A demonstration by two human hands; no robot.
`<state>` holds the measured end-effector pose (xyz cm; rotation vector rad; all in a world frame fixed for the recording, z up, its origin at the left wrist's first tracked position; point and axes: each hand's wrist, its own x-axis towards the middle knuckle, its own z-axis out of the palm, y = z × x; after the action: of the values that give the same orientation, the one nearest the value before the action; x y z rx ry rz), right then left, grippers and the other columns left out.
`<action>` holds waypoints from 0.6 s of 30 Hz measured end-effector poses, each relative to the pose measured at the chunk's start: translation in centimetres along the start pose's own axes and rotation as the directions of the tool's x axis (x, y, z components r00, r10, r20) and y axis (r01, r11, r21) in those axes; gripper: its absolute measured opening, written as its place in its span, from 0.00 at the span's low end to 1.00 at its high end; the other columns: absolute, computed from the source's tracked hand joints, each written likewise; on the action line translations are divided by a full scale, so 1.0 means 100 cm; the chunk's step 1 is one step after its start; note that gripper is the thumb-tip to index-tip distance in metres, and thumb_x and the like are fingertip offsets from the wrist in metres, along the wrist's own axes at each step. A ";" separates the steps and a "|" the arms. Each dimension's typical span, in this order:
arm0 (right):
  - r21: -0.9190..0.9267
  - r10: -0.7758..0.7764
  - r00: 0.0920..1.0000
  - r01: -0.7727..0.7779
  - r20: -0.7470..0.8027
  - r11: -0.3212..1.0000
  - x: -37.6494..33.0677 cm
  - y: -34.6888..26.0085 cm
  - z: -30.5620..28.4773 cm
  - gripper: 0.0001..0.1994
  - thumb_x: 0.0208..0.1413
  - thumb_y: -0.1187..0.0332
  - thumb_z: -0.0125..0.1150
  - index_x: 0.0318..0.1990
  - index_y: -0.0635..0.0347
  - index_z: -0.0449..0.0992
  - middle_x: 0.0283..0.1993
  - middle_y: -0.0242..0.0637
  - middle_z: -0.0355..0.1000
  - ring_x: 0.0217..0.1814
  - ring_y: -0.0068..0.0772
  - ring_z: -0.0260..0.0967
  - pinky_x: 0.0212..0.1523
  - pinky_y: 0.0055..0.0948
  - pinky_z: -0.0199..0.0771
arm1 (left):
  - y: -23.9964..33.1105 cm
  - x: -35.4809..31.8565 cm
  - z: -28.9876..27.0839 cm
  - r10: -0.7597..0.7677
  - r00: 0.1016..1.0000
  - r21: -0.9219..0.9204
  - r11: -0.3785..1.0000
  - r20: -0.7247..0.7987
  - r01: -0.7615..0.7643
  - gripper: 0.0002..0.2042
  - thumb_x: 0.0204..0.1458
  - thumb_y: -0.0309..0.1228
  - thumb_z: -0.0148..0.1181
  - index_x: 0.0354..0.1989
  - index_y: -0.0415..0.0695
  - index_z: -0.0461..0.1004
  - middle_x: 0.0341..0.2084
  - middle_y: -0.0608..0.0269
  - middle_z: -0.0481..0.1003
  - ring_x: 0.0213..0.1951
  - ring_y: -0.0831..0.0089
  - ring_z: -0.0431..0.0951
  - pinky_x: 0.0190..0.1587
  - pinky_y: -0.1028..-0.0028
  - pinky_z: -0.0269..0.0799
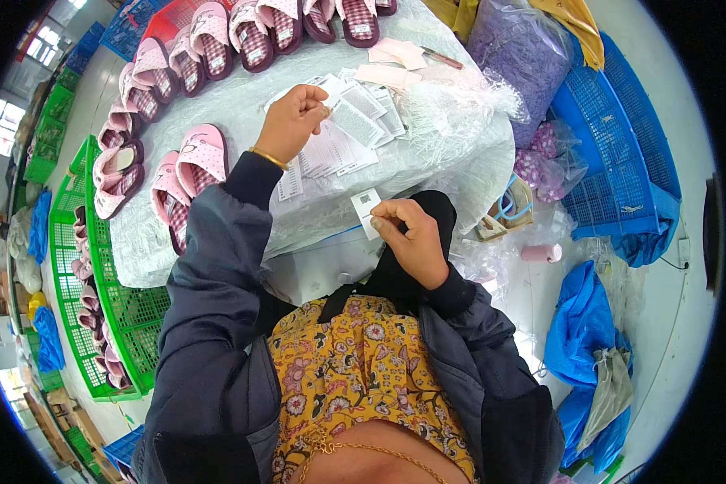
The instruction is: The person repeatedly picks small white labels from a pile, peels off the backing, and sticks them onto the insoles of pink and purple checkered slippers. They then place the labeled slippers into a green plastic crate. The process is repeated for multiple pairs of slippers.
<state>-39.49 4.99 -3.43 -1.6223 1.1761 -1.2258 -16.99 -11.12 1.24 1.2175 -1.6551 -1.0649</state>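
My right hand (pixel 414 240) pinches a small white printed tag (pixel 366 208) between thumb and fingers, just off the table's near edge. Over the table, my left hand (pixel 293 121) has its fingertips drawn together beside a spread of white printed tags (pixel 353 121); whatever is between them is too small to make out. To the right of those tags lies a tangled bundle of thin white strings (pixel 452 113). A pair of pink slippers (pixel 202 157) with checked insoles sits left of my left forearm.
More pink slippers (pixel 210 40) line the far and left edges of the plastic-covered table (pixel 242 97). A pen-like tool (pixel 442 59) lies by pale cards (pixel 398 53). Green crates (pixel 125 323) holding slippers stand at left; a blue crate (pixel 605 129) and purple sack (pixel 520 56) at right.
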 end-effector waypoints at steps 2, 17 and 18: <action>-0.009 -0.020 1.000 0.020 0.011 1.000 0.003 -0.011 -0.002 0.07 0.53 0.75 0.64 0.39 0.61 0.77 0.33 0.36 0.74 0.33 0.31 0.70 0.36 0.28 0.70 | 0.012 -0.018 -0.003 0.033 0.999 0.001 0.999 -0.007 -0.033 0.11 0.55 0.25 0.58 0.46 0.35 0.72 0.27 0.66 0.75 0.24 0.82 0.71 0.29 0.80 0.67; -0.067 -0.079 0.991 0.086 0.111 0.994 0.019 -0.045 0.014 0.06 0.54 0.73 0.64 0.38 0.61 0.78 0.33 0.35 0.75 0.35 0.30 0.71 0.36 0.27 0.72 | -0.045 -0.025 -0.036 0.305 0.935 0.575 0.804 -0.179 -0.153 0.10 0.54 0.34 0.61 0.33 0.39 0.74 0.33 0.55 0.74 0.32 0.63 0.75 0.35 0.68 0.69; -0.059 -0.073 0.991 0.080 0.114 0.995 0.022 -0.046 0.013 0.07 0.54 0.73 0.64 0.39 0.61 0.77 0.32 0.35 0.76 0.34 0.29 0.71 0.35 0.26 0.71 | -0.036 -0.028 -0.036 0.315 0.932 0.549 0.818 -0.181 -0.170 0.09 0.54 0.33 0.62 0.32 0.38 0.74 0.34 0.55 0.73 0.33 0.63 0.74 0.35 0.68 0.69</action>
<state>-37.00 4.25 1.14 -1.7740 1.1018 -1.1396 -11.96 -9.66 -1.29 1.3636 -1.8857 -0.2639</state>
